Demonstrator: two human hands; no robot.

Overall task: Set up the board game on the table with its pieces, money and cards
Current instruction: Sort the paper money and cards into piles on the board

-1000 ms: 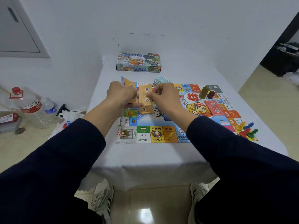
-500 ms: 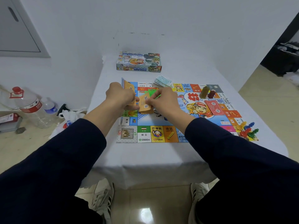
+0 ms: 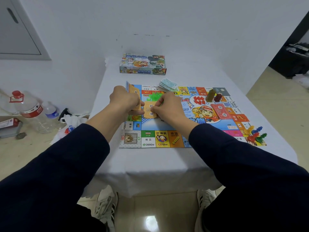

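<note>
Both hands are over the game board (image 3: 167, 126), which lies flat on the white surface (image 3: 150, 161). The left hand (image 3: 124, 102) grips a stack of orange cards (image 3: 133, 91); the right hand (image 3: 167, 106) pinches a single orange card (image 3: 148, 111) just beside it. Paper money (image 3: 168, 85) sits piled at the board's far edge, coloured pawns (image 3: 255, 134) cluster at its right corner, and the game box (image 3: 143, 64) rests behind, near the wall.

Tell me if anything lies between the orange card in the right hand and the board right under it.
Nothing visible does. The right hand pinches the orange card low over the board, whose blue centre in front of it looks bare. The green pieces lie just beyond it, the left hand beside it holding more orange cards.
</note>
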